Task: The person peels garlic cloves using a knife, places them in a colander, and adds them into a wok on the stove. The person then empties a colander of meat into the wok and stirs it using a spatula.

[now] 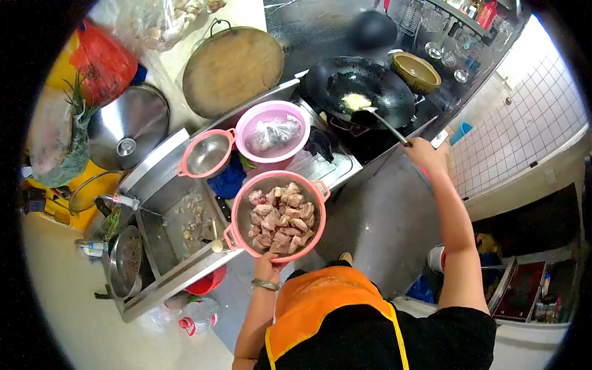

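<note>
My left hand [266, 269] grips the near rim of a pink colander [231, 237] full of meat chunks [282, 219], held out in front of my apron. Out to the right, my right hand [425, 154] is closed round the handle of a wok spatula [390, 127]. The spatula's blade reaches into a black wok [327, 77] on the stove, beside a pale yellowish patch [356, 102] at its bottom. I cannot make out what that patch is.
A metal sink [151, 228] lies to the left. Near it stand a smaller pink colander [208, 154] and a purple basin [242, 132] holding a plastic bag. A round chopping board [234, 71] leans behind. Beside the wok is a brown bowl [416, 72]. A bottle [200, 316] stands low at left.
</note>
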Tool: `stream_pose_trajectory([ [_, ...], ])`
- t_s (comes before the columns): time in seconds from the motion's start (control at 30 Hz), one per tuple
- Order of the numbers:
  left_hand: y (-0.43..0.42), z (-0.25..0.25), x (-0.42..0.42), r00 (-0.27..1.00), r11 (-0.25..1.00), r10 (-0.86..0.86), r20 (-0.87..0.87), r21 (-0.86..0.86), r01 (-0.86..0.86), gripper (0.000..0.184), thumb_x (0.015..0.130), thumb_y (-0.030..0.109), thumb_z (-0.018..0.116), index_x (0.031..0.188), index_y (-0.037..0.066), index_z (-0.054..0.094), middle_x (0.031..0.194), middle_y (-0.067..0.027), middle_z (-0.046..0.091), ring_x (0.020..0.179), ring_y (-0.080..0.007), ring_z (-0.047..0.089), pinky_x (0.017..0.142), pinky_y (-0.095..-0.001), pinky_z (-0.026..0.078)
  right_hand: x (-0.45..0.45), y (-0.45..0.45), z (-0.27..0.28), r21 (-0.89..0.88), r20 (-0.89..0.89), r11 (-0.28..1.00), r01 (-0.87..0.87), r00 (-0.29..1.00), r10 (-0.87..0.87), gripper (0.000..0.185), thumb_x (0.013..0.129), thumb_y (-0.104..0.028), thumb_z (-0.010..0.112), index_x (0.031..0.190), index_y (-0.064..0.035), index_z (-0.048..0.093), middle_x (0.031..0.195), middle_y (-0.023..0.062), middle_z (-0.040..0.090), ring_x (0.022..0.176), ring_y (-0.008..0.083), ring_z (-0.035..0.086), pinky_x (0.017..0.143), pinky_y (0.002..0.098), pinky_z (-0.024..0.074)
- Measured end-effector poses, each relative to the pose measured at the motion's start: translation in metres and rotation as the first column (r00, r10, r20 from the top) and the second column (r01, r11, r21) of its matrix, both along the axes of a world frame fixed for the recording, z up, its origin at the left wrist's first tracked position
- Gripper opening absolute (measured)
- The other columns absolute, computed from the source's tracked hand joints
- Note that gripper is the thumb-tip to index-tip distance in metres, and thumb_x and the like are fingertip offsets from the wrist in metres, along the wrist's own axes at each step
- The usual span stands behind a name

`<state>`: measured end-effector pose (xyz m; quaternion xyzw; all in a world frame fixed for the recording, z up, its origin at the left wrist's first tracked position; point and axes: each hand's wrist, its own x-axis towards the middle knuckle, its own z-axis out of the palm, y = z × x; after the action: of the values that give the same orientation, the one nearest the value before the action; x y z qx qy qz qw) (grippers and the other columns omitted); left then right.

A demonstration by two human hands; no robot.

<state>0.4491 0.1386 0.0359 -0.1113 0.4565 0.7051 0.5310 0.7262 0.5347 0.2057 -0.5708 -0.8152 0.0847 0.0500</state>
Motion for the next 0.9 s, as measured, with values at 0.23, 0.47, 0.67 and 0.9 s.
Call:
stream_pose_trajectory([
  [0.23,0.037,0.102,0.024,0.982,0.992,0.024,-0.186,-0.113,-0.046,0.013,0.068,0.004,0.051,0.080,0.000,0.053,0.078,-0.0087,0.057,0.065,-0.0234,0.058,0.056,-0.0372,0.052,-0.005,0.121,-0.058,0.080,-0.214,0.996,-0.045,0.975,0.061,0.029,0.074,-0.022,0.053,0.095,-0.0051,0.064,0.095,0.0208,0.062,0.089,0.0371,0.059,0.080,0.0440,0.0462],
  [0.47,0.098,0.170,0.018,0.922,0.986,-0.035,-0.387,-0.163,-0.031,0.011,0.073,0.008,0.051,0.062,0.008,0.049,0.062,-0.0027,0.048,0.057,-0.0182,0.051,0.054,-0.0334,0.050,0.020,0.142,-0.056,0.023,-0.132,0.991,-0.131,0.982,0.133,0.029,0.075,-0.021,0.052,0.097,-0.0062,0.063,0.094,0.0193,0.063,0.089,0.0355,0.060,0.079,0.0446,0.0463],
  [0.67,0.166,0.188,-0.030,0.903,0.991,-0.104,-0.417,-0.118,0.060,0.013,0.073,0.005,0.050,0.085,0.003,0.052,0.076,-0.0079,0.056,0.065,-0.0196,0.056,0.054,-0.0351,0.050,0.097,0.115,-0.027,0.055,-0.205,0.970,-0.236,0.948,0.242,0.034,0.076,-0.025,0.055,0.105,-0.0092,0.061,0.092,0.0192,0.063,0.089,0.0360,0.059,0.078,0.0440,0.0460],
  [0.9,0.317,0.220,-0.067,0.649,0.922,-0.369,-0.666,-0.352,0.162,0.027,0.077,0.002,0.044,0.102,-0.003,0.050,0.092,-0.0177,0.059,0.076,-0.0297,0.063,0.062,-0.0475,0.056,0.151,0.086,-0.011,0.082,-0.303,0.971,-0.227,0.922,0.241,0.043,0.076,-0.026,0.057,0.116,-0.0108,0.057,0.091,0.0207,0.062,0.084,0.0370,0.060,0.076,0.0427,0.0468],
])
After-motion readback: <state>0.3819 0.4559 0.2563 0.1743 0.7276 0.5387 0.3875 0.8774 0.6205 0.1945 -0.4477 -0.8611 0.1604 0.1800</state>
